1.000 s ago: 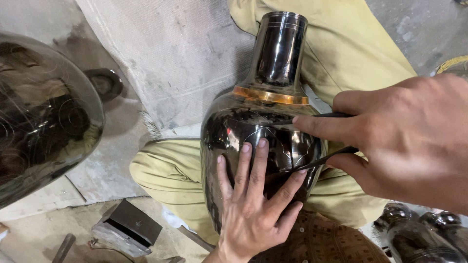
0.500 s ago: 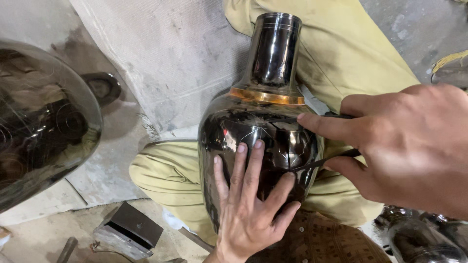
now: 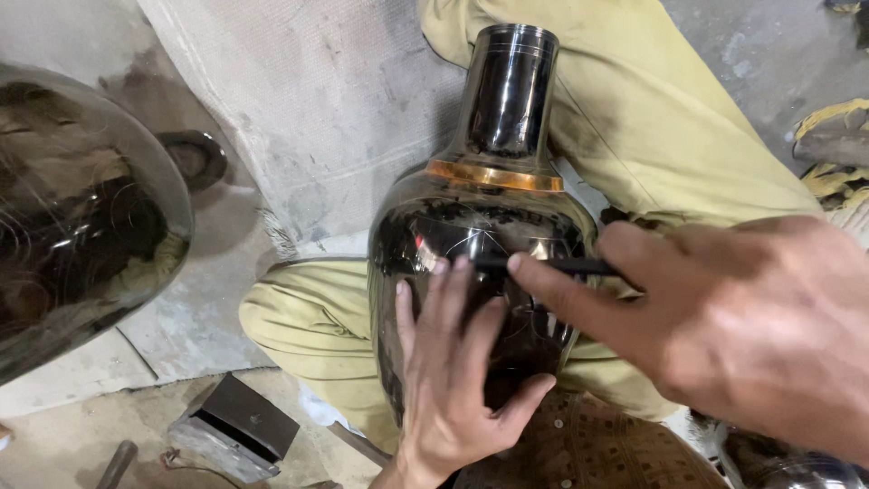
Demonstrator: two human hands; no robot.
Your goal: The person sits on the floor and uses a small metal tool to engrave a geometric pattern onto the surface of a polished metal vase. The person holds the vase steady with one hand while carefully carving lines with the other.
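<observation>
Across the lap, on the yellow-green trousers [image 3: 634, 100], lies the dark polished metal vase [image 3: 480, 244] — neck pointing to the far side, base toward the near edge, so its long axis runs near to far. A brass-coloured band [image 3: 493, 175] rings the shoulder. Left hand [image 3: 453, 380] is spread flat, fingers open, palm pressed on the near belly of the vase, steadying rather than clasping. Right hand [image 3: 724, 326] comes in from the right, fingers pinched closed round a thin black tool [image 3: 552, 266] whose tip meets the vase just beyond the left fingertips. Both hands sit on the belly, the left nearer the base. Faint lines show on the metal — hard to read through the reflections. A second shiny vessel [image 3: 81, 226] sits far left, cut off by the frame
</observation>
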